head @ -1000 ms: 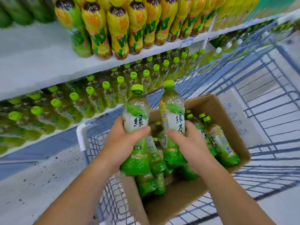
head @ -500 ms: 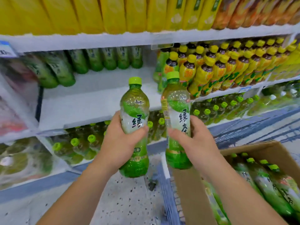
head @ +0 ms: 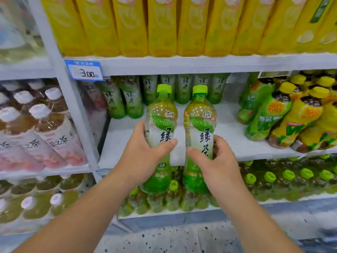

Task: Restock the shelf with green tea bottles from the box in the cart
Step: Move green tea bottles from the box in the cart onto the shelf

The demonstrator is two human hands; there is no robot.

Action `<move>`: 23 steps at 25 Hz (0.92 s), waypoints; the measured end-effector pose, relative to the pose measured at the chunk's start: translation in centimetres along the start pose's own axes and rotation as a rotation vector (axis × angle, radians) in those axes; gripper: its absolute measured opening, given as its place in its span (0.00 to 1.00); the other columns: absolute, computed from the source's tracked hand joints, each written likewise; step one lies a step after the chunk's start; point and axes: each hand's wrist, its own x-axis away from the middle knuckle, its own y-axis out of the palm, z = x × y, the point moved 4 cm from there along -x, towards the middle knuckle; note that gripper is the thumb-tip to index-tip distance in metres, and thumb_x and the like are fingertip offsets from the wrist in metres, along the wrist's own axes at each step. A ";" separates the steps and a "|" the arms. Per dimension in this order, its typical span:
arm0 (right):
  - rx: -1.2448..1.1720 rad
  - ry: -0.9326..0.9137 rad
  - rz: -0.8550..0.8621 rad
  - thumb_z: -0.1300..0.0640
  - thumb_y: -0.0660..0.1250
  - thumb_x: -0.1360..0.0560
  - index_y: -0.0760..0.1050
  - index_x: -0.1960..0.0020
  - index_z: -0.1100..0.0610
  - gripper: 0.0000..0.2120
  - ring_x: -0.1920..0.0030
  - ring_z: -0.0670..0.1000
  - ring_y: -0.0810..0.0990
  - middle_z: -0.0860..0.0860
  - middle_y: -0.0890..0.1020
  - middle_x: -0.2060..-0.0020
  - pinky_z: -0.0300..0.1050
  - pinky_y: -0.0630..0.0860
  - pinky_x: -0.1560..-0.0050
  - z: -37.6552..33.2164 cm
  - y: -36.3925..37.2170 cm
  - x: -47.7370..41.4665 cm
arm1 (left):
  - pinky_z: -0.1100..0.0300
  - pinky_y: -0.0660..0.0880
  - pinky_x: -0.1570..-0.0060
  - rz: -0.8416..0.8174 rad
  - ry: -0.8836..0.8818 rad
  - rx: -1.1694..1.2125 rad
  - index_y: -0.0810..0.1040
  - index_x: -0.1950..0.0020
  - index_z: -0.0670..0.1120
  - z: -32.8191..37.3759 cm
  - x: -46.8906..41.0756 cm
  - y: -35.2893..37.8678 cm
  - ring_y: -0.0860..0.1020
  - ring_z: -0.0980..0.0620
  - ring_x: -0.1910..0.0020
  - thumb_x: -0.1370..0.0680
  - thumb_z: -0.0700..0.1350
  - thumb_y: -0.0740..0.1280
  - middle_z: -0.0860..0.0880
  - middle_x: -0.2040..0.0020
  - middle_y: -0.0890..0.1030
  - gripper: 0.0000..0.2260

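Note:
I hold two upright green tea bottles in front of the white middle shelf (head: 228, 132). My left hand (head: 144, 156) grips the left green tea bottle (head: 161, 121) around its label. My right hand (head: 217, 165) grips the right green tea bottle (head: 199, 123) the same way. Both bottles have green caps and hang just before the shelf's front edge, side by side and a little apart. Several green tea bottles (head: 182, 88) stand in a row at the back of that shelf. The cart and box are out of view.
Yellow-green lemon tea bottles (head: 291, 115) crowd the right end of the same shelf. Yellow cartons (head: 164, 24) fill the shelf above. Green-capped bottles (head: 288, 176) sit on the shelf below. Pink-labelled bottles (head: 36, 125) fill the left bay behind a white upright (head: 73, 106). A price tag (head: 83, 70) hangs at the upper left.
Both hands lifted the two bottles out of the box in the cart and carried them left and up to the middle shelf. The view turned from the cart to the shelf.

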 end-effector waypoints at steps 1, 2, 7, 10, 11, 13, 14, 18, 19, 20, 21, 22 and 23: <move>0.002 -0.025 0.008 0.51 0.76 0.28 0.75 0.43 0.44 0.16 0.58 0.38 0.83 0.40 0.85 0.56 0.43 0.80 0.54 0.5 0.8 -1.1 | 0.67 0.79 0.59 0.018 0.019 0.011 0.74 0.41 0.56 -0.6 -1.0 -0.7 0.83 0.64 0.56 0.28 0.46 0.77 0.62 0.54 0.84 0.20; 0.005 -0.055 0.019 0.51 0.76 0.28 0.75 0.42 0.44 0.17 0.57 0.38 0.83 0.41 0.84 0.54 0.44 0.81 0.53 0.8 1.3 -2.2 | 0.60 0.82 0.54 0.038 0.033 0.026 0.74 0.41 0.56 -1.1 -2.1 -1.4 0.84 0.60 0.54 0.28 0.45 0.78 0.60 0.52 0.85 0.20; -0.011 -0.189 0.038 0.52 0.76 0.27 0.71 0.38 0.44 0.21 0.49 0.42 0.82 0.40 0.82 0.49 0.46 0.80 0.47 2.4 3.5 -7.1 | 0.46 0.81 0.46 0.085 0.157 0.046 0.77 0.40 0.53 -2.4 -6.1 -2.9 0.85 0.51 0.50 0.30 0.39 0.79 0.52 0.50 0.86 0.22; -0.022 -0.258 0.036 0.54 0.77 0.28 0.70 0.38 0.45 0.23 0.48 0.43 0.82 0.41 0.82 0.49 0.49 0.80 0.44 3.7 5.0 -9.5 | 0.44 0.79 0.42 0.083 0.219 0.045 0.77 0.38 0.52 -3.6 -8.3 -3.2 0.84 0.51 0.46 0.31 0.40 0.79 0.52 0.47 0.85 0.24; -0.026 -0.287 0.041 0.54 0.77 0.28 0.70 0.38 0.46 0.24 0.48 0.43 0.82 0.42 0.82 0.48 0.50 0.80 0.44 4.1 5.5 -10.2 | 0.43 0.78 0.40 0.083 0.246 0.036 0.76 0.36 0.52 -3.9 -8.9 -3.1 0.82 0.52 0.43 0.32 0.44 0.81 0.53 0.44 0.85 0.27; -0.034 -0.338 0.046 0.55 0.77 0.29 0.69 0.36 0.47 0.26 0.48 0.42 0.82 0.42 0.82 0.48 0.50 0.80 0.43 4.4 6.4 -11.6 | 0.42 0.75 0.36 0.086 0.285 0.000 0.72 0.30 0.53 -4.7 -10.2 -2.7 0.78 0.52 0.36 0.37 0.55 0.83 0.54 0.36 0.81 0.38; -0.037 -0.367 0.046 0.55 0.77 0.29 0.68 0.35 0.46 0.27 0.48 0.41 0.81 0.41 0.81 0.47 0.49 0.80 0.43 4.6 6.8 -12.2 | 0.43 0.74 0.35 0.088 0.302 -0.014 0.71 0.29 0.53 -5.4 -10.7 -2.7 0.77 0.52 0.34 0.38 0.57 0.83 0.54 0.35 0.80 0.41; -0.035 -0.498 0.009 0.53 0.76 0.27 0.65 0.34 0.42 0.28 0.44 0.38 0.77 0.37 0.78 0.44 0.40 0.75 0.46 5.3 8.0 -13.6 | 0.49 0.77 0.38 0.087 0.414 0.073 0.75 0.35 0.52 -7.4 -11.9 -2.0 0.81 0.58 0.43 0.30 0.40 0.79 0.55 0.43 0.84 0.26; -0.031 -0.526 -0.010 0.53 0.75 0.26 0.64 0.33 0.41 0.28 0.44 0.36 0.76 0.37 0.78 0.44 0.38 0.74 0.46 5.5 8.2 -13.8 | 0.50 0.77 0.38 0.076 0.420 0.083 0.74 0.35 0.52 -7.7 -12.2 -2.0 0.81 0.58 0.43 0.29 0.39 0.78 0.55 0.43 0.84 0.25; -0.026 -0.545 -0.027 0.53 0.74 0.25 0.64 0.33 0.41 0.27 0.43 0.36 0.76 0.37 0.78 0.43 0.37 0.73 0.46 5.8 8.4 -14.0 | 0.50 0.77 0.38 0.053 0.421 0.087 0.74 0.35 0.53 -8.2 -12.5 -2.0 0.81 0.58 0.43 0.28 0.41 0.78 0.56 0.43 0.84 0.25; -0.027 -0.556 -0.041 0.53 0.73 0.25 0.64 0.32 0.42 0.27 0.42 0.37 0.76 0.38 0.78 0.42 0.38 0.74 0.45 6.0 8.4 -14.1 | 0.50 0.77 0.39 0.030 0.412 0.079 0.74 0.34 0.54 -8.6 -12.6 -2.0 0.81 0.57 0.42 0.27 0.43 0.77 0.56 0.42 0.84 0.24; -0.033 -0.561 -0.053 0.54 0.73 0.25 0.63 0.30 0.44 0.28 0.41 0.38 0.76 0.40 0.78 0.41 0.40 0.74 0.43 6.0 8.4 -14.2 | 0.49 0.78 0.39 0.021 0.393 0.042 0.74 0.34 0.56 -9.0 -12.6 -2.1 0.81 0.57 0.42 0.27 0.46 0.77 0.57 0.42 0.83 0.24; -0.028 -0.557 -0.072 0.56 0.73 0.25 0.62 0.29 0.44 0.30 0.40 0.40 0.77 0.41 0.78 0.39 0.43 0.75 0.40 6.1 8.3 -14.1 | 0.49 0.78 0.40 0.013 0.372 -0.012 0.73 0.33 0.57 -9.6 -12.4 -2.2 0.81 0.57 0.42 0.26 0.47 0.76 0.58 0.42 0.83 0.24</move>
